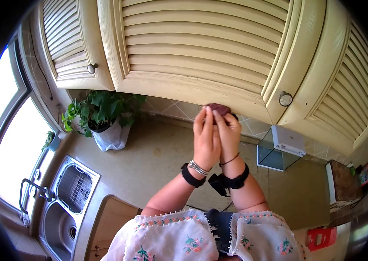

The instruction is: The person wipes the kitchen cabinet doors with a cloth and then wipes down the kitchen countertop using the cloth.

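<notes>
Both hands are raised close together in front of the lower edge of the cream cupboard door. A small dark maroon piece, perhaps cloth, shows at the fingertips. My left hand is closed, its fingers pinching the left side of this piece. Beside it, my right hand is closed too, thumb and fingers gripping the same piece. A small black bit shows by the right fingers; I cannot make out what it is. The palms hide whatever else lies between the hands.
Below lies the stone counter, with a leafy potted plant at the left and a glass tank at the right. A steel double sink is at lower left by the window. Louvred cupboards with knobs overhang the counter.
</notes>
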Demonstrator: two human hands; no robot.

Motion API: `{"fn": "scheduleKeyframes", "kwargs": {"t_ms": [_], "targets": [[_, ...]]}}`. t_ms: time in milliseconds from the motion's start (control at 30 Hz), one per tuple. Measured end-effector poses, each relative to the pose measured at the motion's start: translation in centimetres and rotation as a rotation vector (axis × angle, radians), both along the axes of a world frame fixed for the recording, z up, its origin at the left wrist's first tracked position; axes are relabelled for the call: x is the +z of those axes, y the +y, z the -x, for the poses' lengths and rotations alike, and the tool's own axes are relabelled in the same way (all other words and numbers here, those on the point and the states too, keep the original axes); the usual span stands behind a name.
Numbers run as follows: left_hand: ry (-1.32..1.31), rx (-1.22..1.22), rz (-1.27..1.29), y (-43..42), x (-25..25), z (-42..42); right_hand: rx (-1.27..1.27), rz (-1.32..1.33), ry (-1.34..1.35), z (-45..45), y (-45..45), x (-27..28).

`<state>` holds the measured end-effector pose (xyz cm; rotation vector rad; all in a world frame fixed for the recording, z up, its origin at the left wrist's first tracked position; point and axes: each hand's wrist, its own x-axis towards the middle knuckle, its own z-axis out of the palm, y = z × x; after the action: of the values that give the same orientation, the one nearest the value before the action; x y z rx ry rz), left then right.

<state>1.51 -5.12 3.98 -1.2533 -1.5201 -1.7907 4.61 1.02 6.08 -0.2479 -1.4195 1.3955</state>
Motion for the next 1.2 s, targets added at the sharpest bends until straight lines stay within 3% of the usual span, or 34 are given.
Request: {"fn": "scheduleKeyframes", "kwargs": {"t_ms": [267, 367, 400, 667, 1000, 1200], "targets": [[0.039, -0.223, 0.097, 2.0, 0.5, -4.3, -0.058, 0.142, 0.106, -5.4, 2.8, -0.3], [0.065, -0.153, 0.094, 1.6, 0.1, -2.9, -0.133, -0.001, 0.068, -4.2, 1.8, 0.1], [0.017, -0.135, 0.088, 1.9, -0.4, -2.6, -0.198, -0.065, -0.071, -4.1, 1.8, 0.2], [-0.029, -0.036, 0.045, 0.1, 0.5, -1.4, -0.020, -0.054, -0.066, -1.3, 0.2, 0.8], [0.134, -0.335, 0.173, 7.1, 1.0, -11.4, -0.201, 0.130, 0.223, -13.1, 7.3, -0.3], [0.133, -0.337, 0.115, 8.7, 1.1, -13.9, -0.161, 0.094, 0.184, -16.0, 8.5, 1.3]]}}
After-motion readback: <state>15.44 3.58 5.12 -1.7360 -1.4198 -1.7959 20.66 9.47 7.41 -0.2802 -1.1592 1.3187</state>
